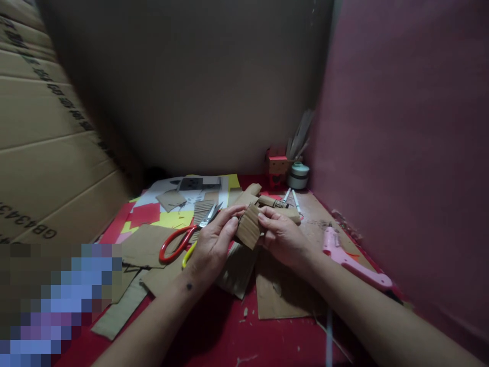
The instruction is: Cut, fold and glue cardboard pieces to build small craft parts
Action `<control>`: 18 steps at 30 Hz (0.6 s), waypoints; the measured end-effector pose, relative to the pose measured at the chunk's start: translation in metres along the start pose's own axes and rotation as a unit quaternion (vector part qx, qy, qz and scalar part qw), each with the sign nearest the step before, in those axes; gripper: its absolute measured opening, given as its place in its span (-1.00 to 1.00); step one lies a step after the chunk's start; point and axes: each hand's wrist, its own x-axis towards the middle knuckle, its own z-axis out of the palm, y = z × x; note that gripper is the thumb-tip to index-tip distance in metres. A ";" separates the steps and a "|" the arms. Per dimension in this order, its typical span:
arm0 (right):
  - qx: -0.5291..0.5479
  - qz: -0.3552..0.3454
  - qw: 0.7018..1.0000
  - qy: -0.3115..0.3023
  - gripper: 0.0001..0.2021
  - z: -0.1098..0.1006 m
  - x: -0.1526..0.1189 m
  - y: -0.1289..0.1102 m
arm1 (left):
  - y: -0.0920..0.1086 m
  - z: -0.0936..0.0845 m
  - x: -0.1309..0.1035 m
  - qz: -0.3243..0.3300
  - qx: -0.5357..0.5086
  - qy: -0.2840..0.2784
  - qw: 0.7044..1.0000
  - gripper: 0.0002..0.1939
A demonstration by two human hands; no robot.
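Between my two hands, above the middle of the red table, is a small piece of ridged cardboard (249, 226). My left hand (218, 238) pinches its left edge with thumb and fingers. The right edge is pinched by my right hand (280, 232). Just left of my left hand lie scissors with red handles (178, 244), their blades pointing up and right; a yellow handle is partly hidden behind that hand. Larger cardboard pieces (284, 293) lie below both hands, and rolled cardboard shapes (250, 192) are just beyond them.
A pink glue gun (357, 267) lies at right. Coloured paper (144, 214) and a printed sheet (183, 187) cover the back left. A red box figure (277, 168) and a pale green pot (298, 176) stand at the back. A large carton (57, 132) rises at left.
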 end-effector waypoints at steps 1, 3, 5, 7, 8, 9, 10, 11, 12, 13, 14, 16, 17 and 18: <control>-0.001 0.000 1.000 0.005 -0.86 0.001 0.000 0.000 | -0.001 0.000 0.000 -0.004 0.001 -0.002 1.000 -0.70; -0.003 -0.002 1.000 0.013 -0.85 0.002 0.000 0.001 | -0.001 0.000 -0.001 -0.011 0.011 -0.010 1.000 -0.70; -0.006 -0.005 1.000 0.019 -0.85 0.002 0.000 0.001 | -0.001 0.001 -0.001 -0.013 0.025 -0.018 0.999 -0.71; -0.012 -0.008 1.000 0.022 -0.85 0.002 0.000 0.002 | 0.000 0.002 -0.001 -0.023 0.017 -0.029 0.999 -0.73; -0.017 -0.011 1.000 0.021 -0.86 0.001 0.000 0.003 | 0.001 0.002 -0.001 -0.031 0.004 -0.034 0.999 -0.75; -0.023 -0.016 0.999 0.017 -0.86 0.000 0.001 0.004 | 0.003 0.003 -0.001 -0.041 -0.011 -0.036 0.998 -0.77; -0.032 -0.025 0.999 0.012 -0.87 0.000 0.001 0.005 | 0.004 0.004 0.000 -0.051 -0.024 -0.037 0.998 -0.80; -0.042 -0.037 0.998 0.006 -0.87 0.000 0.001 0.006 | 0.005 0.005 0.001 -0.061 -0.030 -0.034 0.997 -0.82; -0.055 -0.050 0.997 0.001 -0.88 -0.001 0.001 0.007 | 0.007 0.005 0.001 -0.069 -0.030 -0.026 0.997 -0.84; -0.070 -0.063 0.996 -0.002 -0.90 0.000 0.000 0.007 | 0.008 0.005 0.002 -0.076 -0.028 -0.014 0.997 -0.85; -0.085 -0.074 0.994 -0.006 -0.91 0.000 0.000 0.008 | 0.008 0.005 0.002 -0.083 -0.027 -0.005 0.996 -0.85; -0.117 -0.089 0.989 -0.017 -0.94 0.001 -0.002 0.008 | 0.009 0.005 0.003 -0.096 -0.046 0.002 0.994 -0.83; -0.132 -0.095 0.986 -0.025 -0.94 0.001 -0.002 0.008 | 0.009 0.004 0.003 -0.105 -0.067 -0.001 0.992 -0.81; -0.146 -0.102 0.983 -0.033 -0.94 0.002 -0.003 0.008 | 0.008 0.003 0.004 -0.115 -0.090 -0.007 0.989 -0.80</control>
